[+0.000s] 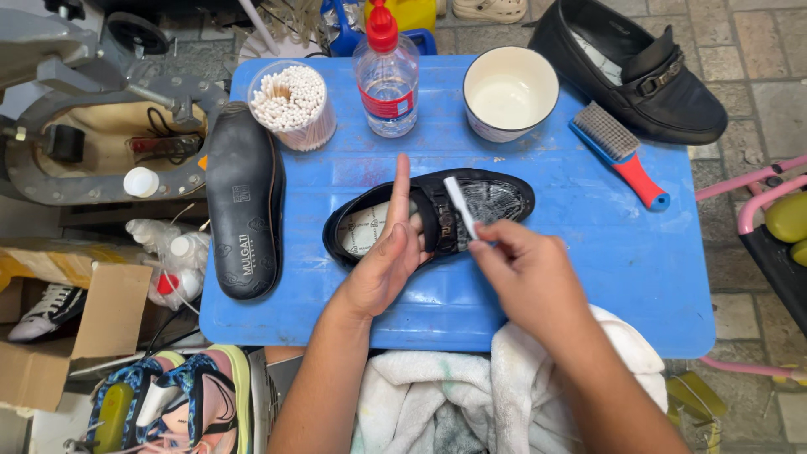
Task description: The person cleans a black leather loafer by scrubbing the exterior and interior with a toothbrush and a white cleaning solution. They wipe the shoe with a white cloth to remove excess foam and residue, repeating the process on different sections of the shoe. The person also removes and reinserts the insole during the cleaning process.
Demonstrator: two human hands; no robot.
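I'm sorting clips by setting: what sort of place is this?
Probably a shoe cleaning or repair spot. A black loafer lies on a blue table, steadied by the left hand, beside a brush and cotton swabs.

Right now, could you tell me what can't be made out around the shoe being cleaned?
- Head view: the left hand covers the middle of the black shoe, hiding part of its insole.
- The right hand hides the lower end of the small white brush, so its grip there is unseen.
- The second black loafer is cut off by the top edge.
- The white bowl: contents unclear.
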